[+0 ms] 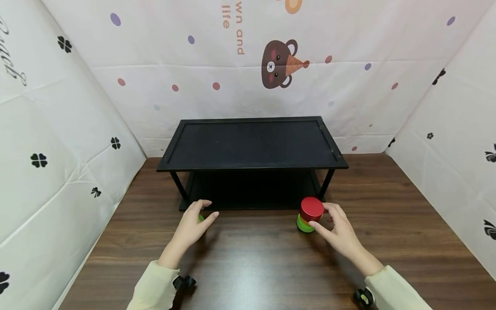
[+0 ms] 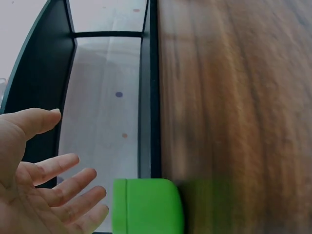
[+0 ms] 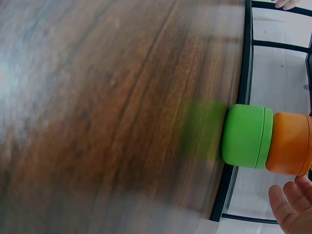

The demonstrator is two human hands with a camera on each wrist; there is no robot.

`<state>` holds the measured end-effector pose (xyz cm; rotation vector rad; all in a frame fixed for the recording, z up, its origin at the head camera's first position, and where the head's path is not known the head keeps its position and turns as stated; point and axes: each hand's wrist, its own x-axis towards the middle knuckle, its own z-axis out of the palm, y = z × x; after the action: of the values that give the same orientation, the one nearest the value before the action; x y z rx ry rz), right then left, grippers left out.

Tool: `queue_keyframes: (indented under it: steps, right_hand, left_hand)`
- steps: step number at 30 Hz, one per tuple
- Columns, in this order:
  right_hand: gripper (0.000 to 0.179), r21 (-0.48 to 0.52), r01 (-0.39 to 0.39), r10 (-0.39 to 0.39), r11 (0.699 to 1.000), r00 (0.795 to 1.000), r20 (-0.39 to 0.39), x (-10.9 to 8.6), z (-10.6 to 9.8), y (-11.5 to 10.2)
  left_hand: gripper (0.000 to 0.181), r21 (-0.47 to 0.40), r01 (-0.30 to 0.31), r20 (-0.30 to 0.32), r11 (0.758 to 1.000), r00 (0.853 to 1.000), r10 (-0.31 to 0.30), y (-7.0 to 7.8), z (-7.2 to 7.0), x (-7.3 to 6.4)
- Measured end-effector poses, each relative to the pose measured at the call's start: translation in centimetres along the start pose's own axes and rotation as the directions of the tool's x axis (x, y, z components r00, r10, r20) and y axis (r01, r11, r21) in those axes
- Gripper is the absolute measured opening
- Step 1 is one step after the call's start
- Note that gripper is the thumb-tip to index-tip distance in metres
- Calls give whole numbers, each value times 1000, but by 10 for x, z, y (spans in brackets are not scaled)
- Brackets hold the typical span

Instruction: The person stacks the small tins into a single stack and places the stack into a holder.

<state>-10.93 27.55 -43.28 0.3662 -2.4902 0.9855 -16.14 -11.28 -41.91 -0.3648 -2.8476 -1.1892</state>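
Observation:
On the right, in the head view, a red round canister (image 1: 312,208) tops a stack, with an orange canister (image 3: 290,144) under it and a green canister (image 3: 246,136) at the bottom on the table. My right hand (image 1: 340,232) is at the stack's right side, thumb tip overlapping its front, index fingertip beside the red one, the other fingers loosely spread. A second green canister (image 2: 147,205) stands at the left, mostly hidden by my left hand (image 1: 192,226) in the head view. That hand's fingers are relaxed and apart beside it, holding nothing.
A black two-tier rack (image 1: 252,144) stands behind both hands, its lower shelf (image 1: 252,189) close to the canisters. The brown wooden table (image 1: 248,258) stretches in front. Printed white cloth (image 1: 217,47) hangs behind and at both sides.

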Motion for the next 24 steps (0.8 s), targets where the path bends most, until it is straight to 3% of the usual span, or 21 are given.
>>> queue_keyframes:
  steps: [16, 24]
  right_hand:
    - [43, -1, -27, 27, 1000, 1000, -1, 3, 1, -2]
    - [44, 24, -50, 50, 998, 999, -6, 0, 4, 0]
  left_hand:
    - [46, 80, 61, -74, 995, 996, -55, -15, -6, -6]
    - [50, 103, 115, -42, 988, 993, -111, -23, -7, -10]
